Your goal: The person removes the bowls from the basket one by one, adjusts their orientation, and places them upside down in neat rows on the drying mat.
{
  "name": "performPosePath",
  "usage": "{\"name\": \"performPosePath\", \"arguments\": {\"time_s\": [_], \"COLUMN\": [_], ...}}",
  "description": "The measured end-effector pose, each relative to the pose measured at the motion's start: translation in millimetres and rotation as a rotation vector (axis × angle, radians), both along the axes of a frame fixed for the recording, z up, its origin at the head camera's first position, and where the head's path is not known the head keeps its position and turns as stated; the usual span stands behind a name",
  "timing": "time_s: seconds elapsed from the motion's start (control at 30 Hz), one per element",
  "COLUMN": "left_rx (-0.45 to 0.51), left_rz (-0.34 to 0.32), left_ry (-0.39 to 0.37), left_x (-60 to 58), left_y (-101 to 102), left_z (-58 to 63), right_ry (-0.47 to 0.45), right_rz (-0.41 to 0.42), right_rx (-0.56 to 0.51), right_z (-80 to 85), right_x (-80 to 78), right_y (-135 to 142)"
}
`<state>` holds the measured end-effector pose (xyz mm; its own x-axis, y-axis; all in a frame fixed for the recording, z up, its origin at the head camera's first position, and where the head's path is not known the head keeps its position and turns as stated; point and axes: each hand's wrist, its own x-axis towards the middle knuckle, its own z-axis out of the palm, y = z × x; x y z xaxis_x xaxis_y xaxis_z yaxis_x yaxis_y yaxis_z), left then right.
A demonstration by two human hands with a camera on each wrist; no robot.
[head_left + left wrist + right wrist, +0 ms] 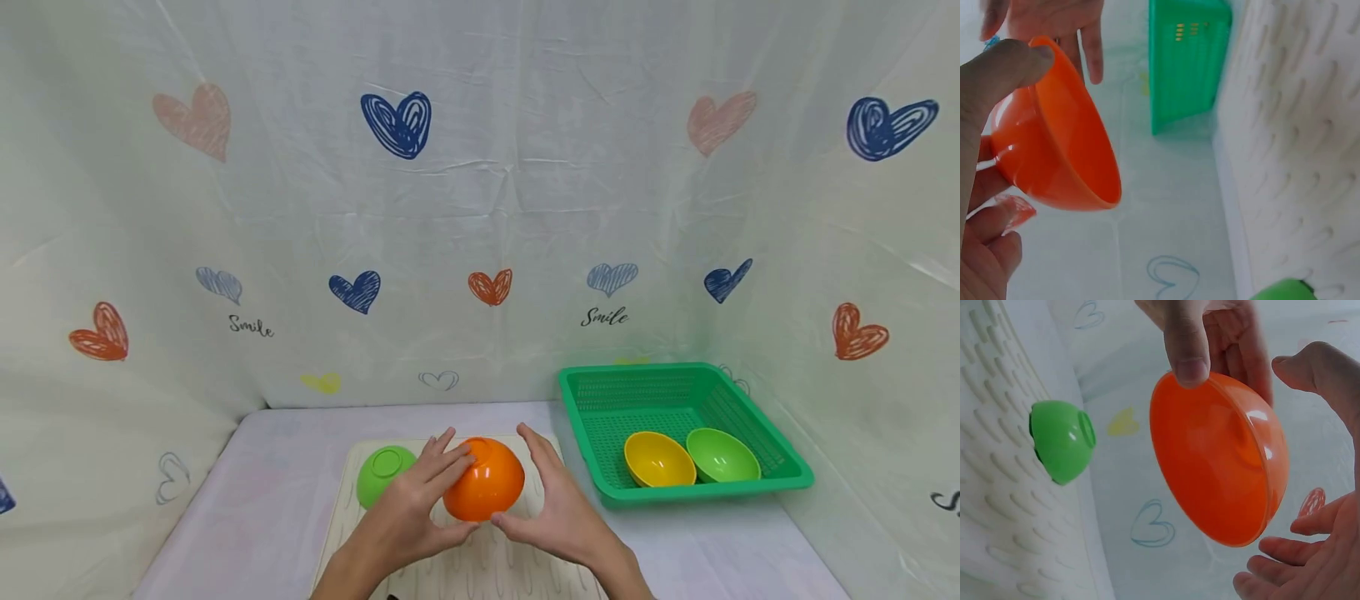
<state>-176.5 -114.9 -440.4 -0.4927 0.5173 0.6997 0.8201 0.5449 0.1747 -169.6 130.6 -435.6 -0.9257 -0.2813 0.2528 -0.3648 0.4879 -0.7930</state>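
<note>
- Pinching the orange bowl (491, 485), the left hand (411, 502) has its thumb over the rim and fingers on the outer wall; up above the mat (487, 571) it hangs, mouth tilted downward, and that glossy wall could slip if the thumb eases too soon!
- Over at three o'clock, the right hand (561, 510) is spread wide beside the bowl; I can't tell whether a fingertip touches. A hasty grab there might twist the bowl out of the left's grip.
- Nine o'clock, watch it: an upturned green bowl (386, 471) on the mat, easily clipped by a low swing.
- Between two and three, the basket (697, 495) holds a yellow bowl (660, 460) and a lime bowl (722, 455); a careless drop that way could knock both.
</note>
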Motion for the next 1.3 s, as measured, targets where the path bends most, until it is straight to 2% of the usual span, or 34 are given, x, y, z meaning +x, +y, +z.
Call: {"name": "performPosePath", "arguments": {"time_s": [0.17,0.33,0.47,0.57,0.63,0.8,0.9,1.0,1.1,1.3], "left_rx": [-0.109,-0.137,-0.137,-0.126,-0.105,0.061,0.149,0.18,0.185,0.166], "left_rz": [-0.026,-0.06,-0.088,-0.1,-0.097,-0.067,-0.043,-0.015,0.029,0.155], "left_ry": [0.082,0.168,0.183,0.16,0.104,-0.171,-0.233,-0.231,-0.274,-0.527], "left_x": [1.0,0.7,1.5,2.1,2.1,0.1,-5.1,-10.8,-15.1,-24.9], "left_y": [-3.2,-5.0,-5.1,-4.8,-4.4,-3.7,-2.9,-0.9,1.6,3.3], "left_z": [-0.3,-1.2,-2.9,-7.1,-12.0,-33.2,-48.9,-61.4,-70.1,-81.3], "right_ry": [-0.006,0.037,0.069,0.098,0.125,0.218,0.242,0.233,0.209,0.099], "right_rz": [0.067,0.136,0.169,0.165,0.154,0.122,0.127,0.137,0.136,0.161], "right_rx": [0.068,0.137,0.139,0.118,0.1,0.063,0.065,0.086,0.115,0.151], "right_z": [-3.9,-6.4,-10.0,-14.3,-17.7,-29.9,-40.2,-52.1,-64.9,-91.1], "right_x": [-4.7,-9.2,-10.7,-10.9,-11.1,-14.2,-19.1,-25.5,-33.4,-55.1], "right_y": [2.1,4.4,5.9,6.4,6.4,3.7,0.6,-3.0,-6.9,-19.6]}}
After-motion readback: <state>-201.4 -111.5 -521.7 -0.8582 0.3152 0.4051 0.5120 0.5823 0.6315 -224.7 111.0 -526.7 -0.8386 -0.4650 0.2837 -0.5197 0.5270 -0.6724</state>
